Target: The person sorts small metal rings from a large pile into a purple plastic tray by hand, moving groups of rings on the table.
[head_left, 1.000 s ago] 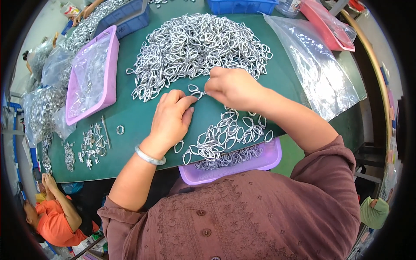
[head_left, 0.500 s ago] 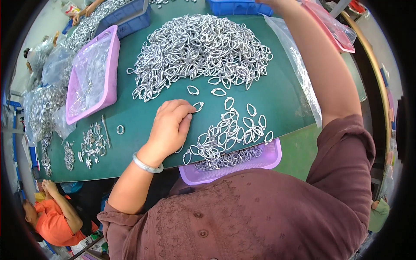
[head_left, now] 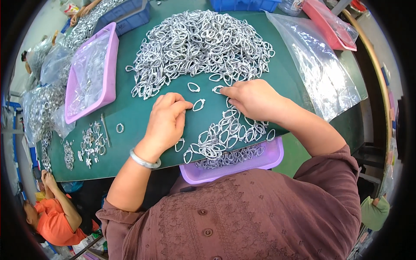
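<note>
The right hand point(head_left: 255, 99) returned to centre, touching a silvery oval ring point(head_left: 216, 89). The left hand point(head_left: 167, 118), half-curled, touches another ring point(head_left: 202, 104); both grips unclear.

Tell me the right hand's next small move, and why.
The right hand should probably pinch the silver-coloured, pointed-oval, metal-looking loop: its fingertips are at that loop, which lies on the green tabletop apart from the large heap of similar silver loops.

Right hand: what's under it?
At the right hand, one silver loop shows partly past the fingertips; more loops peek out along its lower edge. Anything fully beneath is covered.
</note>
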Available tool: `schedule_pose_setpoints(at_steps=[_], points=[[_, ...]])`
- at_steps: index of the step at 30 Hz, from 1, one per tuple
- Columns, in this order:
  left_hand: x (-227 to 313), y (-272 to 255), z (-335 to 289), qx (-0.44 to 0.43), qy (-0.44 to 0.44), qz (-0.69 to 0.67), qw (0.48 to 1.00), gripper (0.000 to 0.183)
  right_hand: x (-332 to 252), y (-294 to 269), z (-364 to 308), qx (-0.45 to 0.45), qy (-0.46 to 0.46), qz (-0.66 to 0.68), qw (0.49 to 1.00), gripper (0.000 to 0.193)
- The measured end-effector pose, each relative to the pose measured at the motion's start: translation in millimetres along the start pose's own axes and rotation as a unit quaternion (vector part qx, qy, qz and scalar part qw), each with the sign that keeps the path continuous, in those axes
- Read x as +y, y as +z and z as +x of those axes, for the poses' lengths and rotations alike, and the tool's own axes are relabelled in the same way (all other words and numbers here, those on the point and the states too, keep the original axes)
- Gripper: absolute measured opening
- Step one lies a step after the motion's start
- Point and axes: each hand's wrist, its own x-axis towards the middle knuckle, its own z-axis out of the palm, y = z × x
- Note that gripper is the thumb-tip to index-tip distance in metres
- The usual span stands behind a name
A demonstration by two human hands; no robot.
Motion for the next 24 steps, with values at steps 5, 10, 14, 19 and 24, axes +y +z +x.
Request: schedule_pose_setpoints(at_steps=[5, 10, 14, 19, 24], points=[[-3, 3, 8, 0.036, -0.004, 0.007, 0.999, 0.032, -2, -2, -4, -0.021, -0.002, -0.002, 1.0, 0.032], [-4, 6, 15, 0.014, 0.018, 0.09, 0.996, 0.037, -3, -2, -5, -0.022, 0.002, 0.002, 1.0, 0.032], [-4, 4, 14, -0.01, 0.021, 0.085, 0.996, 0.038, 2, -1, -3, 0.004, -0.036, 0.027, 0.999, 0.03], [0, 1, 12, -0.034, 0.036, 0.077, 0.996, 0.038, -12, -14, 22, -0.052, 0.091, -0.012, 0.994, 0.032], [4, 0, 9, -0.034, 0.043, 0.069, 0.996, 0.039, -6, -1, 21, -0.026, 0.039, -0.003, 0.999, 0.037]])
